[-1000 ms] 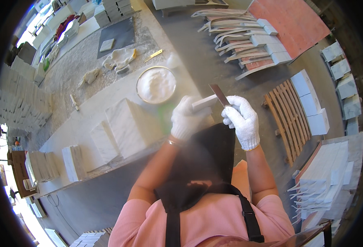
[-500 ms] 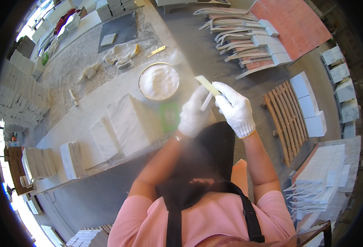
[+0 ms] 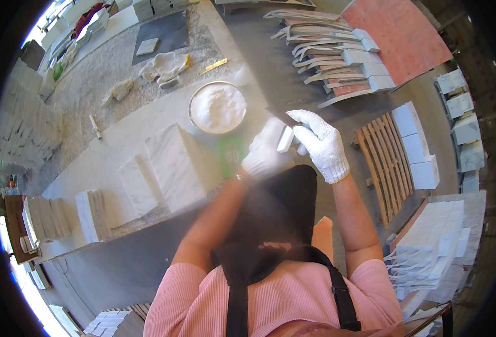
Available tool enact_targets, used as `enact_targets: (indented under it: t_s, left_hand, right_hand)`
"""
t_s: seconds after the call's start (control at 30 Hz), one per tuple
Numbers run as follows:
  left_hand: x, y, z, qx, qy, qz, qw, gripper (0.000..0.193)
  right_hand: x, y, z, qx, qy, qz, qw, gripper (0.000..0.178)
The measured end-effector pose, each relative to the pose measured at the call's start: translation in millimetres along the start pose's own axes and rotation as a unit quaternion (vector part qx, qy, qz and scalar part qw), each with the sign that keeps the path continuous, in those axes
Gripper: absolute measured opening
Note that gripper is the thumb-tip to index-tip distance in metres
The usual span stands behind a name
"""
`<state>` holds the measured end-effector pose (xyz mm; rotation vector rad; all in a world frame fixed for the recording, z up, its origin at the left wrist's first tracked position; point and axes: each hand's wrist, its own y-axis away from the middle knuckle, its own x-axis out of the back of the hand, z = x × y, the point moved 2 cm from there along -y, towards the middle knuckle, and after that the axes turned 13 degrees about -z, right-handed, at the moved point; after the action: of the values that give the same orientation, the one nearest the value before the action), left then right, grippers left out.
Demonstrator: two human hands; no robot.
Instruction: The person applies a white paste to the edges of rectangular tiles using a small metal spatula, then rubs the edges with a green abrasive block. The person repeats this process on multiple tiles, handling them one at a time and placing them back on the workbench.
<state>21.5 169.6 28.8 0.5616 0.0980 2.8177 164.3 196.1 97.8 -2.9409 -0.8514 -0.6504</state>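
Note:
My left hand (image 3: 266, 151), in a white knit glove, is closed around a small white bar (image 3: 285, 139) whose end sticks up out of the grip. Close beside it on the right is my right hand (image 3: 325, 145), also gloved, with its forefinger stretched over the bar and its thumb lower. What the right hand holds is hidden; the pale yellow strip seen earlier does not show. Beyond the left hand, a round bowl of white powder (image 3: 218, 108) stands on the dusty worktable (image 3: 118, 132). A green rectangle (image 3: 231, 150) lies near my left wrist. Haze blurs the left hand.
Marble slabs (image 3: 175, 163) stand on the table to my left, with smaller stacks (image 3: 92, 215) farther left. Spare gloves (image 3: 165, 67) and a yellow blade-like tool (image 3: 214, 66) lie beyond the bowl. Wooden pallets (image 3: 384, 163) with white blocks are on the floor at right.
The pale yellow strip in my right hand has gone from sight. That hand has tipped and its forefinger reaches farther left. The white bar's end now faces up more.

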Motion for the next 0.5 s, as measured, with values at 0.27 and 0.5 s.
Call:
enact_targets:
  t_s: [0.27, 0.5]
  left_hand:
    - [-11.8, -1.0, -19.3, -0.076, 0.068, 0.096, 0.990, 0.063]
    - [-16.2, -6.4, -25.1, -0.016, 0.045, 0.058, 0.997, 0.069]
  right_hand:
    - [-20.5, 14.2, -3.1, 0.010, -0.053, 0.015, 0.998, 0.037]
    - [-9.1, 4.0, -4.4, -0.035, -0.075, 0.006, 0.997, 0.035]
